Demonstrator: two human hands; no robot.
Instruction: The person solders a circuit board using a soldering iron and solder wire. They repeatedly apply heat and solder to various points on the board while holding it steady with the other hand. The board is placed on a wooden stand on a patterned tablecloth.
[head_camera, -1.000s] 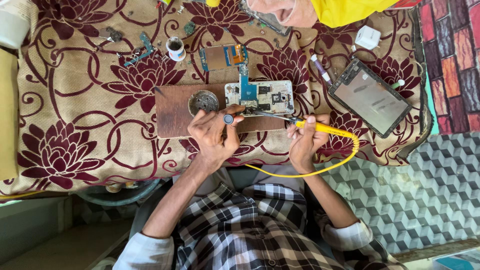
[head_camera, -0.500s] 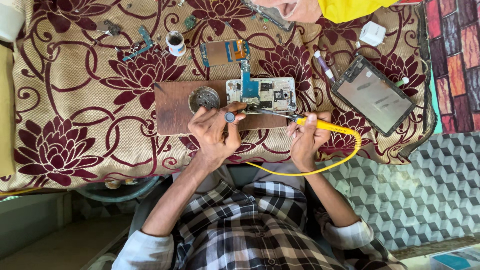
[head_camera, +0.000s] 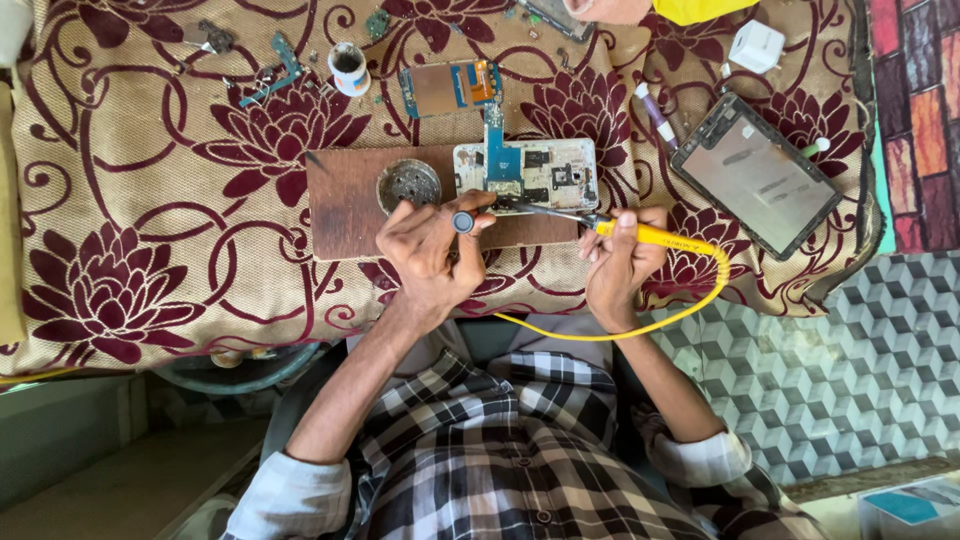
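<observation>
Tablet (head_camera: 757, 176), white charger (head_camera: 756, 45), floral cloth (head_camera: 150, 250)

The right hand (head_camera: 618, 262) has brought the yellow soldering iron (head_camera: 600, 224) tip leftward onto the opened phone (head_camera: 545, 175).

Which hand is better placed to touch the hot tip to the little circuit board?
The right hand, probably. It already grips the yellow soldering iron, whose tip points at the opened phone's circuit board. The left hand is pinching a small round part by the board's edge.
</observation>
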